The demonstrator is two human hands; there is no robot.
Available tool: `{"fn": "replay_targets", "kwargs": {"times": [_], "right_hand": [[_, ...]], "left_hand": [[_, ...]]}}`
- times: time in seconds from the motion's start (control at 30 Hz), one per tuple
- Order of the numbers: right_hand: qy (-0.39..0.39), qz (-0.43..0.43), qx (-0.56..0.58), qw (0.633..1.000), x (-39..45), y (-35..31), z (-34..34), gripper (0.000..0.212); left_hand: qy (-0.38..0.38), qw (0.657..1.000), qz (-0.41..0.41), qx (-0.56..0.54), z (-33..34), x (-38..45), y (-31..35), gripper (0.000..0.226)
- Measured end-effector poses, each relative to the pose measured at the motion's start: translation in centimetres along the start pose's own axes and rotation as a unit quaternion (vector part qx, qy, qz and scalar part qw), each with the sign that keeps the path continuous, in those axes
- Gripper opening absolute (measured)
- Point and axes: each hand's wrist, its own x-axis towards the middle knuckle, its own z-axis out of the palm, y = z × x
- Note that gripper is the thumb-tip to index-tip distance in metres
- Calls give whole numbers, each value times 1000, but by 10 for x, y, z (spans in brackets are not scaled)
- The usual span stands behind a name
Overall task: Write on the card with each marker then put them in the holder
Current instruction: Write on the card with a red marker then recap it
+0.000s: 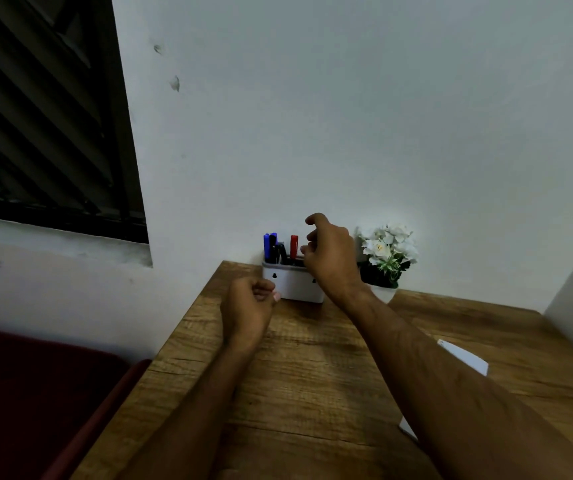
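Note:
A white holder (295, 284) stands at the back edge of the table against the wall. In it stand a blue marker (266, 247), a black marker (273, 249) and a red marker (293, 244). My right hand (330, 258) hovers over the holder's right end with its fingers loosely curved and apart, holding nothing I can see. My left hand (248, 306) rests on the table just left of the holder's front, its fingers curled into a loose fist. The white card (465, 358) lies on the table to the right, partly hidden under my right forearm.
The wooden table (295, 393) runs from the wall toward me. A small pot of white flowers (387, 254) stands right of the holder. A dark window (43, 116) is on the left wall, and a dark red seat (36, 393) sits below the table's left edge.

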Motion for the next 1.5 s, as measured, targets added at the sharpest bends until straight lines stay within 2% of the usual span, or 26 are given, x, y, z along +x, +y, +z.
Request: {"fn": "replay_targets", "kwargs": {"times": [0.1,0.23,0.4,0.53,0.8,1.1,1.2,1.3,1.4,1.5], "right_hand": [[38,-23,30,999,-12,2,2,42],[85,-60,63,993,-42,3,4,31],[63,-67,87,992,-85,11,11,26],[23,-57,87,994,-111,16,8,32],[-5,-26,86,996,-132,30,-15,34],[-10,4,104,995,-144,37,-27,36],[-17,12,104,994,-147,39,-30,33],[-11,27,117,993,-148,41,-33,26],[-16,67,155,986,-149,43,-35,15],[-49,126,207,969,-148,41,-41,3]], "left_hand": [[-5,998,1,65,-1,-2,-5,19],[2,974,18,227,-5,-10,-5,23],[-29,942,26,333,-9,-21,-1,20],[-50,930,33,363,-12,-30,0,10],[-60,913,90,393,-8,-42,10,14],[-87,890,85,439,0,-52,15,13],[-83,900,70,423,4,-53,17,14],[-61,924,70,370,9,-52,20,14],[-41,960,71,267,17,-51,30,9],[-68,993,18,99,22,-54,47,12]]}}
